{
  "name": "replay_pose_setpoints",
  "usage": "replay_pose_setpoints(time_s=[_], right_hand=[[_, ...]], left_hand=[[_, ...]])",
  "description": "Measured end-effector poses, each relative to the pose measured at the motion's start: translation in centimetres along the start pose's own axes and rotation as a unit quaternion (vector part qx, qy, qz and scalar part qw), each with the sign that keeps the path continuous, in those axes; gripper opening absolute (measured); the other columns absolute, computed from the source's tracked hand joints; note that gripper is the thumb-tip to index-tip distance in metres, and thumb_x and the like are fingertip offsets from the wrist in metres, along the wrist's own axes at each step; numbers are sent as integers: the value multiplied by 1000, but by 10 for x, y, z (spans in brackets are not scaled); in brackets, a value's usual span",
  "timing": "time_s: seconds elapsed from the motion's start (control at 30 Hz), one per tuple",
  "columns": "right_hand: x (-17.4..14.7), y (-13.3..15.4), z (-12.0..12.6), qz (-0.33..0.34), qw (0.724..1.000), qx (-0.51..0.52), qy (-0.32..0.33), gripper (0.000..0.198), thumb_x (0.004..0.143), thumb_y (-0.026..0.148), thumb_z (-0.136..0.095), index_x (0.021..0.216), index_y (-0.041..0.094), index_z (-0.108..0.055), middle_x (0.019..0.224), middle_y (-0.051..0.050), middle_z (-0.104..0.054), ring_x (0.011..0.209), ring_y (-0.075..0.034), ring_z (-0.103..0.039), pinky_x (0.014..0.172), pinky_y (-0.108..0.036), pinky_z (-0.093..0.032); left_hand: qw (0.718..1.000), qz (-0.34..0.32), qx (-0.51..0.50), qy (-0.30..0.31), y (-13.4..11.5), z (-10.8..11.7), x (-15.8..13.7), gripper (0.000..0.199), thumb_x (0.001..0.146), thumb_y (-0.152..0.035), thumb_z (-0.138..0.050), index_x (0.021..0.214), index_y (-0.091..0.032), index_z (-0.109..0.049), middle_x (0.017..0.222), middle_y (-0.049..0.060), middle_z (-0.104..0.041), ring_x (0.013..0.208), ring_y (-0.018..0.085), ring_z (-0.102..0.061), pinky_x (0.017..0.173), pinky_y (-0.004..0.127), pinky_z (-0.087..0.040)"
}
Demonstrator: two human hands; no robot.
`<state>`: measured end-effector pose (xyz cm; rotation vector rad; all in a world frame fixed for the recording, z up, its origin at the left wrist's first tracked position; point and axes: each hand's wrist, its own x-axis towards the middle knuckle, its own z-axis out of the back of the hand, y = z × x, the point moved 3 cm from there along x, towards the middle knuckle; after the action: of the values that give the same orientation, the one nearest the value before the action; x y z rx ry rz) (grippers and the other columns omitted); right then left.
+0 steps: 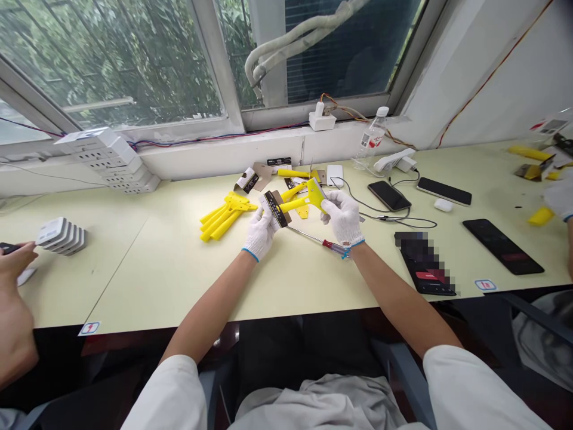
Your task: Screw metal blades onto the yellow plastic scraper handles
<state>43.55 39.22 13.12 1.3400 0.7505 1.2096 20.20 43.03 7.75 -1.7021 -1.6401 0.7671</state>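
Both my hands wear white knit gloves with blue cuffs. In my right hand (342,218) is the wide head of a yellow scraper (316,194), gripped at its blade edge. My left hand (259,232) is closed on a black-and-white cardboard sleeve (274,210) around the handle end of that scraper. Just below lies a screwdriver (330,245) with a red and clear handle, under my right wrist. Several yellow scraper handles (226,220) are piled left of my left hand. Behind my hands are more yellow scraper parts (293,173) and an opened cardboard sleeve (247,180).
Phones (504,246) and cables lie to the right, with a power strip (396,160) and a plastic bottle (373,137) behind. Stacked white boxes (110,158) stand by the window. Other people's hands show at the far left (15,269) and far right (559,194).
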Motion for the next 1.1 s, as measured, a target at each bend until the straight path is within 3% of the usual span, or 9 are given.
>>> replay_pose_setpoints(time_s=[0.23, 0.5, 0.63, 0.8, 0.93, 1.1], right_hand=[[-2, -2, -6, -28, 998, 8, 49, 33, 111, 43, -70, 117, 11, -71, 95, -3, -71, 74, -9, -67, 68, -22, -60], [-8, -11, -18, -62, 992, 31, 108, 31, 106, 41, -75, 108, 10, -73, 87, -3, -72, 67, -9, -65, 60, -20, -55], [-8, -12, -21, -78, 985, 52, 143, 23, 97, 34, -75, 97, 11, -74, 76, -9, -75, 58, -13, -64, 50, -23, -48], [-12, -13, -25, -94, 978, 65, 175, 23, 89, 35, -76, 99, 14, -75, 78, -9, -78, 58, -15, -67, 53, -25, -53], [-25, -3, -35, -101, 972, 51, 207, 22, 86, 32, -76, 101, 16, -76, 82, -7, -79, 63, -15, -71, 56, -24, -56], [-34, 4, -44, -100, 978, 37, 181, 16, 86, 30, -71, 93, 16, -73, 81, -6, -79, 53, -11, -62, 51, -24, -50]], left_hand=[[998, 5, -6, -59, -7, 12, 4, 37, 94, -38, -93, 125, -26, -76, 120, 4, -83, 108, 19, -81, 98, 31, -66], [999, -6, -13, -45, -22, 3, 1, 54, 100, -56, -83, 144, -27, -75, 147, 9, -76, 127, 27, -76, 96, 34, -67], [998, 2, 6, -60, -29, 0, 0, 53, 100, -59, -81, 142, -27, -77, 144, 7, -77, 125, 28, -77, 90, 31, -67], [998, 20, 7, -58, -16, -1, -3, 51, 93, -54, -90, 134, -27, -78, 133, 7, -82, 111, 24, -80, 81, 30, -65], [999, 27, 33, -12, 3, -11, -17, 45, 85, -53, -97, 110, -19, -81, 103, 9, -84, 90, 24, -81, 73, 32, -63], [999, 31, 11, 20, 15, -21, -29, 47, 77, -46, -103, 109, -18, -82, 110, 9, -85, 100, 26, -81, 88, 35, -65]])
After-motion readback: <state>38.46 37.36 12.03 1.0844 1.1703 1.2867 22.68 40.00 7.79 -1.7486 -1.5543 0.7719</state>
